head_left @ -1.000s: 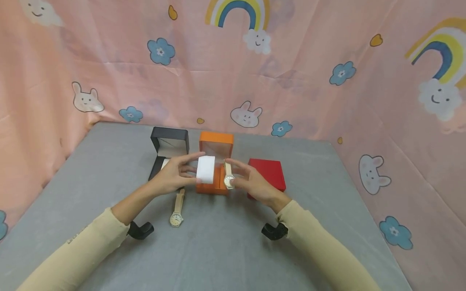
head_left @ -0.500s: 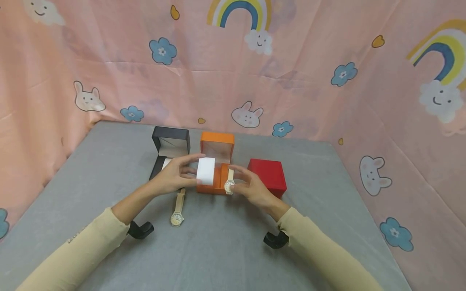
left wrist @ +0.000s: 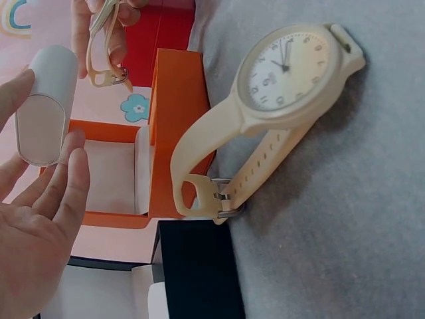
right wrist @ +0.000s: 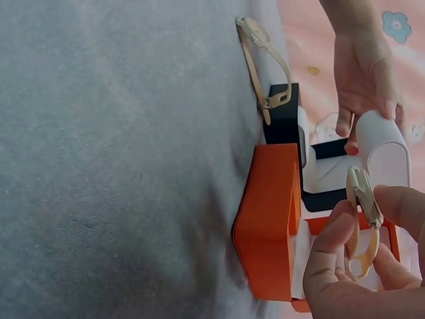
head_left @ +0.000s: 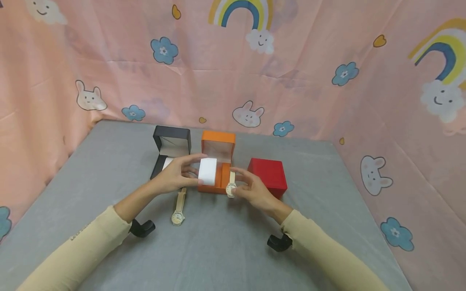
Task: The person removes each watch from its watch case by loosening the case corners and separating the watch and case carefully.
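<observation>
My left hand point(head_left: 171, 173) holds a white watch cushion point(head_left: 207, 171) between thumb and fingertips, above the opened orange watch box point(head_left: 218, 137). To its right, my right hand point(head_left: 256, 193) pinches a cream wristwatch point(head_left: 231, 190) by its case, with a small gap between watch and cushion. The right wrist view shows this watch's strap point(right wrist: 364, 260) buckled into a loop below the fingers. Another cream wristwatch point(left wrist: 285, 70) lies on the grey cloth in front of the boxes, its strap also buckled.
Left of the orange box stands an opened black watch box point(head_left: 172, 132) with a white cushion inside, partly behind my left hand. A closed red box point(head_left: 269, 176) sits behind my right hand. A pink patterned curtain point(head_left: 306, 81) hangs behind the grey table point(head_left: 204, 254).
My right hand has drawn the watch slightly down and to the right, away from the white cushion. My left hand keeps its hold on the cushion, almost still.
</observation>
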Tool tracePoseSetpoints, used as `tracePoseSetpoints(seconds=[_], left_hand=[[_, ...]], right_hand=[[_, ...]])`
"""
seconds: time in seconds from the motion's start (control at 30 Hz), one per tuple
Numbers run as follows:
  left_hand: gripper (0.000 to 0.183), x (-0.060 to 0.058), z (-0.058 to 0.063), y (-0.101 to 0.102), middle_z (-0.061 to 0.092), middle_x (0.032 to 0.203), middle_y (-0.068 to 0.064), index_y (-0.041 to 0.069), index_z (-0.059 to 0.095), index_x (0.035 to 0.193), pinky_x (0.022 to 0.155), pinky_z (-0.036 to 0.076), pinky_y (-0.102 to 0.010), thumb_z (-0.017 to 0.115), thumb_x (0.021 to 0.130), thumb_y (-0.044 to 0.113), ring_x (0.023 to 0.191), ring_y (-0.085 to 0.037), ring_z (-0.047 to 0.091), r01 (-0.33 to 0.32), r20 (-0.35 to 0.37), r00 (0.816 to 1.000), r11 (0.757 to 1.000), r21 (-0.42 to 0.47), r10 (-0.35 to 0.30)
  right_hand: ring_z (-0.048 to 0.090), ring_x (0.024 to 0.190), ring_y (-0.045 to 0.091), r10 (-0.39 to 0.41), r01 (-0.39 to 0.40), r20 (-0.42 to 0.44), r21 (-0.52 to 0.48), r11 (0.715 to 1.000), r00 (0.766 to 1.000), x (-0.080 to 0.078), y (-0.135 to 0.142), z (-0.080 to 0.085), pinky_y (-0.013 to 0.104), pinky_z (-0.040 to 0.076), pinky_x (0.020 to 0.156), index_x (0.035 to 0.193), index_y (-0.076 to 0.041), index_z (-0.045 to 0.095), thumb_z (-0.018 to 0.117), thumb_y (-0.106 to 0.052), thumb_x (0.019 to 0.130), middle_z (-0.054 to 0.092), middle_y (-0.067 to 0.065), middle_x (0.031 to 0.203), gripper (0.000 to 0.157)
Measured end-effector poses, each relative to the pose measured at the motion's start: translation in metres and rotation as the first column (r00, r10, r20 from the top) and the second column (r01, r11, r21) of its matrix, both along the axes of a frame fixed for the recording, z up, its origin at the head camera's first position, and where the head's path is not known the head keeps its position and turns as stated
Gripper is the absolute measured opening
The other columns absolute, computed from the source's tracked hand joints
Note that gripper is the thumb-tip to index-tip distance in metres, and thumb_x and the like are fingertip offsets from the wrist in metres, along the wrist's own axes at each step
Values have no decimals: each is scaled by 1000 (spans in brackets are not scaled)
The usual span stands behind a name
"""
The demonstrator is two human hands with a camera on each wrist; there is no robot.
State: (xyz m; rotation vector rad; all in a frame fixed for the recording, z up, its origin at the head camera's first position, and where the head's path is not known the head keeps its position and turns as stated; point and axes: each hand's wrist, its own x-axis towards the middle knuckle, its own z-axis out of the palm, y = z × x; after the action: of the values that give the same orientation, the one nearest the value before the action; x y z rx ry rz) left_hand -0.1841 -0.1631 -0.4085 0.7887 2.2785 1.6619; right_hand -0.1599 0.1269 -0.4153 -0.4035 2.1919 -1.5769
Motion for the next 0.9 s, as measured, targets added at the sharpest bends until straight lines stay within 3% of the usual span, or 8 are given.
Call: tracePoseSetpoints(seconds=[0.23, 0.5, 0.57, 0.8, 0.9], left_hand=[[75, 0, 1, 3, 54, 144, -20, 3, 44, 151, 81, 60, -28, 79, 84, 3, 102, -30, 70, 4, -14, 1000, 1000, -13, -4], [74, 0, -4, 6, 52, 148, -18, 5, 45, 150, 82, 58, -26, 80, 85, 6, 101, -26, 69, 3, -27, 1000, 998, -56, -5], [74, 0, -5, 7, 52, 148, -19, 4, 45, 151, 82, 58, -26, 80, 85, 6, 102, -26, 69, 4, -26, 1000, 998, -59, -5], [74, 1, -5, 8, 54, 146, -20, 3, 44, 151, 83, 58, -26, 79, 86, 6, 103, -27, 69, 6, -15, 1000, 997, -71, -7], [74, 0, -5, 9, 54, 146, -19, 4, 45, 151, 83, 59, -27, 79, 86, 6, 103, -26, 69, 4, -12, 1000, 997, -76, -5]], right_hand=[[71, 91, 18, 5, -5, 0, -7, 1000, 1000, 4, 1, -3, 33, 57, 89, 156, -12, 36, 65, -8, 96, 44, 21, 151, 67], [70, 93, 39, 12, -12, 1, -3, 1000, 1000, 10, 6, -10, 28, 55, 84, 156, -12, 37, 66, -6, 95, 45, 23, 148, 67], [70, 91, 38, 16, -16, -7, -5, 1000, 1000, 12, 6, -12, 26, 55, 83, 156, -11, 37, 66, -4, 95, 46, 24, 147, 68], [69, 83, 14, 34, -35, -32, -30, 999, 999, 18, 7, -14, 20, 54, 79, 155, -5, 36, 66, 1, 94, 45, 28, 146, 68], [70, 84, 13, 35, -36, -38, -26, 999, 999, 20, 9, -14, 20, 54, 78, 155, -5, 37, 66, 1, 93, 46, 28, 145, 68]])
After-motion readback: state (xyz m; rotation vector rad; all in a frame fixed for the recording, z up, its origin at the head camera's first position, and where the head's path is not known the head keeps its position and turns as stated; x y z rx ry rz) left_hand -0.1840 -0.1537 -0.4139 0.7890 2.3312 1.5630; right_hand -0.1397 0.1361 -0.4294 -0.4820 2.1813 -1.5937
